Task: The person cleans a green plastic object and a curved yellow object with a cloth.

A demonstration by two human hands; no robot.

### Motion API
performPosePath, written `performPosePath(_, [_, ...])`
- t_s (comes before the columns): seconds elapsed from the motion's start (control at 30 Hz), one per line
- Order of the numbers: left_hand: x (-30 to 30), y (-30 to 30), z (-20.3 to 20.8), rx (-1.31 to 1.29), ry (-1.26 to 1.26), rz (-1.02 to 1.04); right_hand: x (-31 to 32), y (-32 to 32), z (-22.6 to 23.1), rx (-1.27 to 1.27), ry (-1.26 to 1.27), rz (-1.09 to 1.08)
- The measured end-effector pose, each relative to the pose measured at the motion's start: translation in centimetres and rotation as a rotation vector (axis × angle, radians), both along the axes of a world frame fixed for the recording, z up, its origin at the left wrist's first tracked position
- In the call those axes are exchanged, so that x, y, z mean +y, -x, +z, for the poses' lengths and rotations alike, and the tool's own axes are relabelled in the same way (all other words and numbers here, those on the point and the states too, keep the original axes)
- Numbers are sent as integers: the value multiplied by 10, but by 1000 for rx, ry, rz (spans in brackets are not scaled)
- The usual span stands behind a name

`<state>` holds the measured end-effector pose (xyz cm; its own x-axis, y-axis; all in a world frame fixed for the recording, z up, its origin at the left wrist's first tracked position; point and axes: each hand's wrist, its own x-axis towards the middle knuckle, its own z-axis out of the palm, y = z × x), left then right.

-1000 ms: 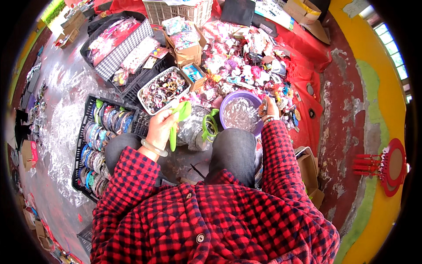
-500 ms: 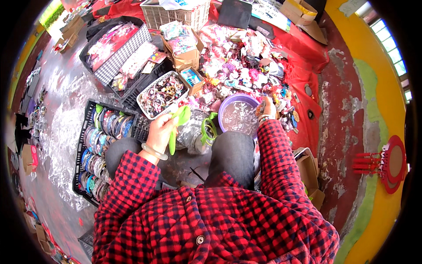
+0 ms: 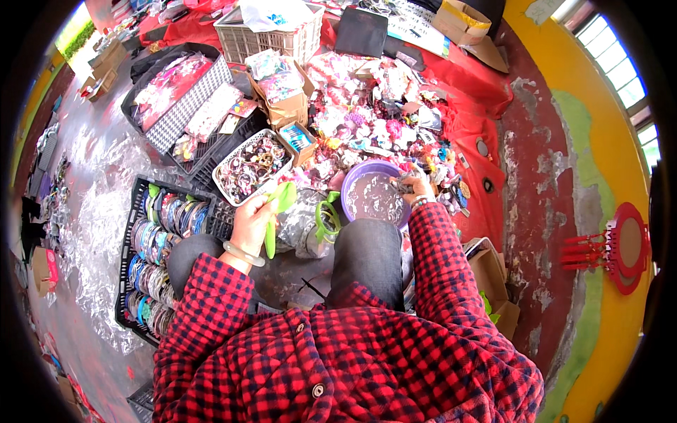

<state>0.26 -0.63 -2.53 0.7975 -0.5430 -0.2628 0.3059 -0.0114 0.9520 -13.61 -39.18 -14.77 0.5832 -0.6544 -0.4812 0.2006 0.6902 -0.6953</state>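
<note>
My left hand (image 3: 251, 220) is closed on a bright green headband (image 3: 283, 197), whose wide flat end stands up past the fingertips and whose narrow end hangs below. Another green headband (image 3: 327, 224) rests on clear plastic bags (image 3: 293, 224) between my knees. Beyond my right knee stands a purple basin (image 3: 345, 186) with clear crinkled plastic or small clear things inside. At its right rim is my right hand (image 3: 421, 186), fingers bent around something greyish that I cannot make out. On my left, a black crate (image 3: 124, 282) holds rows of patterned headbands (image 3: 149, 264).
A white basket (image 3: 220, 173) of hair ties, a small box (image 3: 303, 149) with blue packs and a carton (image 3: 288, 111) of bagged goods stand ahead. Hair ornaments (image 3: 367, 106) pile up on red cloth (image 3: 469, 92). Open cartons (image 3: 493, 282) sit by my right elbow.
The whole view has shifted slightly. My right hand has turned, its fingers now pointing toward the basin's rim. The left hand keeps its hold on the green headband.
</note>
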Motion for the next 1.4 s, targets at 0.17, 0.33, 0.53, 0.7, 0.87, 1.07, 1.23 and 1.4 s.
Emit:
performPosePath(0.17, [1,-1,-3,10,3,3,10,10,31,-8,40,147])
performPosePath(0.33, [1,-2,-7,-28,-7,-5,7,12,36,14,113,192])
performPosePath(0.53, [0,-2,-6,-32,-3,-11,-3,12,26,10,-33,112])
performPosePath(0.7, [2,-3,-8,-32,3,-2,7,8,39,157,186,178])
performPosePath(0.87, [2,-3,-9,-21,2,-8,10,8,39,1,110,99])
performPosePath(1.07, [2,-3,-7,-44,13,-1,10,7,62,61,149,192])
performPosePath(1.23, [4,-4,-11,-50,20,3,21,2,96,95,233,287])
performPosePath(1.4, [2,-3,-8,-54,20,3,21,-2,104,211,248,259])
